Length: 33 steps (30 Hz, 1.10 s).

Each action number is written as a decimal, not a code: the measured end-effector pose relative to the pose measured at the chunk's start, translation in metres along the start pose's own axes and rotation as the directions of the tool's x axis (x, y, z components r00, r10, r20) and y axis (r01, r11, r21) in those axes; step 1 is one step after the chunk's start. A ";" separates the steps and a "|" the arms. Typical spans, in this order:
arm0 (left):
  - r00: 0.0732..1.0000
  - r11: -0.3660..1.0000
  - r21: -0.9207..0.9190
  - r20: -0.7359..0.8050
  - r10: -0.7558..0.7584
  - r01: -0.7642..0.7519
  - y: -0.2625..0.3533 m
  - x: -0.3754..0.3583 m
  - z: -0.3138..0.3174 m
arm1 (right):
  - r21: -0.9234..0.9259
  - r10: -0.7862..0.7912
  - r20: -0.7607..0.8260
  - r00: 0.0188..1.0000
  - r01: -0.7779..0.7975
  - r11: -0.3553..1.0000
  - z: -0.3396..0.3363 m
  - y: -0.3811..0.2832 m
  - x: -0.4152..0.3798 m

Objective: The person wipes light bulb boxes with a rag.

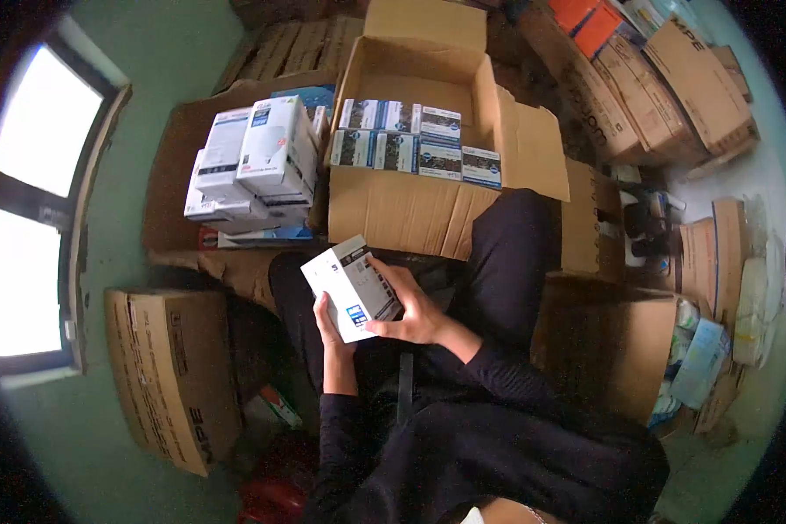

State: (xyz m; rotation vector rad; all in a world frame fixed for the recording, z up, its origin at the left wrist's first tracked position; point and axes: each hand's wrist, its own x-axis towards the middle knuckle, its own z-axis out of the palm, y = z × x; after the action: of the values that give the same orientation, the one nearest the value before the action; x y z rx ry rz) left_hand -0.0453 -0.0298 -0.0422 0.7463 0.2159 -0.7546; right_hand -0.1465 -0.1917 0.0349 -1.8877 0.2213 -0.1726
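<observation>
A white product box (pixel 355 288) with blue and black print is held above my lap, tilted. My left hand (pixel 328 325) grips its lower left side. My right hand (pixel 413 306) clasps the opposite side, thumb and fingers on the printed face. Just beyond stands an open cardboard carton (pixel 410 205), with two rows of small printed boxes (pixel 397 150) along its near side. To the left, several larger white boxes (pixel 275 148) are stacked in another open carton (pixel 168 196).
A closed carton (pixel 170 375) stands at the lower left, below the bright window (pixel 35 175). On the right is an open carton (pixel 607 345) close to my knee. More cartons (pixel 690 87) are piled at the upper right. Something red (pixel 275 493) lies by my left elbow.
</observation>
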 end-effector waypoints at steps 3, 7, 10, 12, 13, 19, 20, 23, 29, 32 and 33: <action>0.995 0.992 0.078 0.023 0.096 -0.098 -0.018 0.017 -0.019 | -0.075 -0.072 -0.235 0.969 0.056 0.996 0.020 -0.001 -0.015; 0.993 0.997 -0.045 0.098 0.072 -0.068 -0.015 0.012 0.002 | -0.008 -0.058 -0.238 0.970 0.057 0.998 0.006 -0.007 -0.011; 0.993 0.994 0.002 -0.041 0.109 -0.109 -0.005 0.011 0.010 | 0.088 -0.116 -0.424 0.898 0.169 0.982 -0.050 -0.035 0.010; 0.997 0.998 0.009 -0.052 0.060 -0.060 0.002 0.010 0.010 | -0.202 -0.335 -0.577 0.745 0.268 0.942 -0.107 -0.036 0.031; 0.997 0.998 0.008 -0.053 0.063 -0.063 0.004 0.008 0.016 | -0.147 -0.314 -0.646 0.696 0.290 0.946 -0.129 -0.052 0.042; 1.000 0.999 -0.034 0.007 0.019 -0.019 0.005 0.007 0.020 | -0.679 -0.578 -0.702 0.416 -0.147 0.719 -0.249 -0.049 0.123; 1.000 0.999 -0.041 0.013 0.009 -0.009 0.004 0.007 0.019 | -0.706 -0.599 -0.686 0.413 -0.178 0.686 -0.257 -0.033 0.138; 1.000 0.999 -0.043 -0.010 0.027 -0.027 0.006 0.006 0.024 | -0.754 -0.593 -0.637 0.492 -0.238 0.612 -0.254 0.005 0.168; 1.000 1.000 0.008 -0.009 0.009 -0.009 0.005 0.009 0.017 | -0.797 -0.516 -0.584 0.627 -0.323 0.510 -0.220 0.003 0.181; 0.999 0.999 0.031 -0.033 -0.007 0.008 0.003 0.013 0.023 | -0.769 -0.435 -0.618 0.655 -0.389 0.507 -0.220 0.003 0.181; 0.999 0.999 0.039 -0.049 -0.008 0.010 0.002 0.013 0.025 | -0.762 -0.416 -0.627 0.658 -0.408 0.504 -0.220 0.002 0.180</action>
State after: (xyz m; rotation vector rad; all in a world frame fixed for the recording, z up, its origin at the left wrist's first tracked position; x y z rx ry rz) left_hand -0.0370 -0.0533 -0.0283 0.8016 0.2495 -0.7515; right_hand -0.0223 -0.4372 0.1050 -2.7431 1.0863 -1.0826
